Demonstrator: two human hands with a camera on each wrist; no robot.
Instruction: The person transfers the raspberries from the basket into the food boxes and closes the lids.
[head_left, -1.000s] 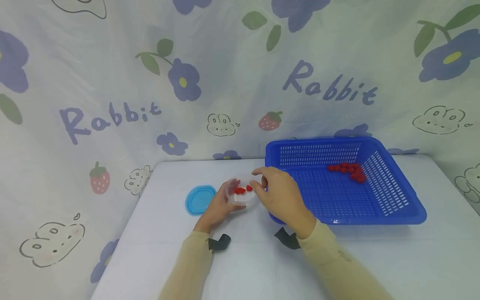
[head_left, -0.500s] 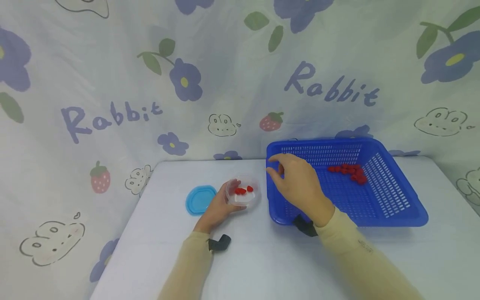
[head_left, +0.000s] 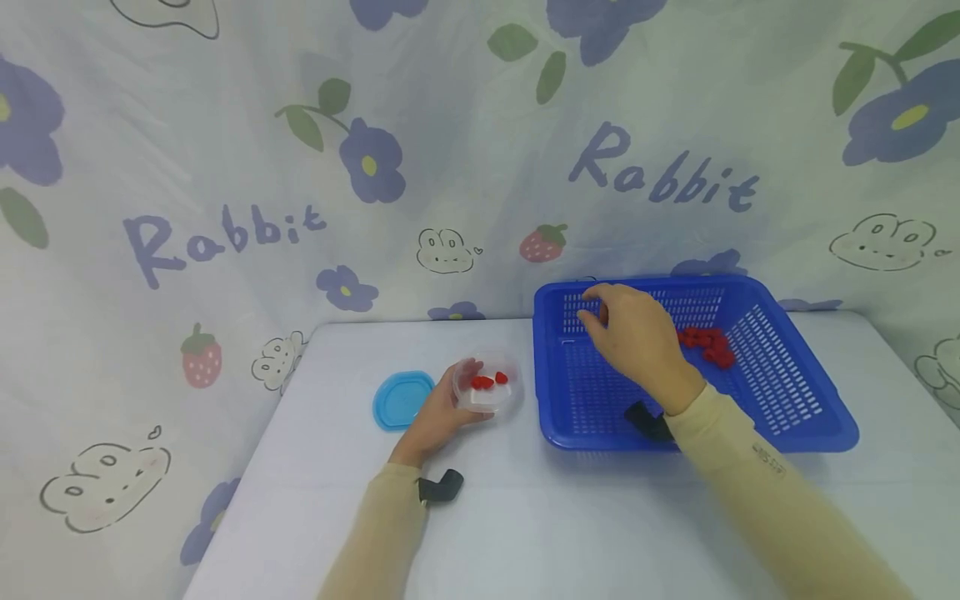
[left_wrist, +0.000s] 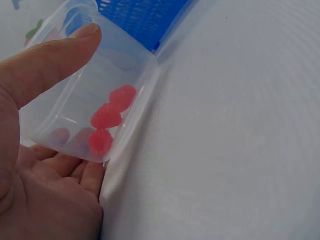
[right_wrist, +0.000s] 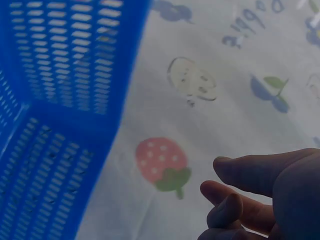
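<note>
My left hand (head_left: pixel 437 419) grips a clear plastic tub (head_left: pixel 512 398), thumb on one side and fingers round the other. Three red raspberries (left_wrist: pixel 106 116) lie at the bottom of the tub, bumpy and close together in the left wrist view. Above the left part of a blue plastic basket (head_left: pixel 553 429) is my right hand (head_left: pixel 643 343), its fingers loosely bent and holding nothing. Thumb and fingertips stand apart in the right wrist view. Several more raspberries (head_left: pixel 708 346) lie in the basket's far right corner, some of them hidden behind my right hand.
A light blue lid (head_left: pixel 402 402) lies flat on the white table (head_left: pixel 495 533), left of the tub. The basket's tall slotted walls stand close to the tub's right. A printed curtain (head_left: pixel 465 150) hangs right behind the table.
My right hand has left the tub's rim and moved right and away from me, over the basket. The left hand still holds the tub in place with the raspberries in it.
</note>
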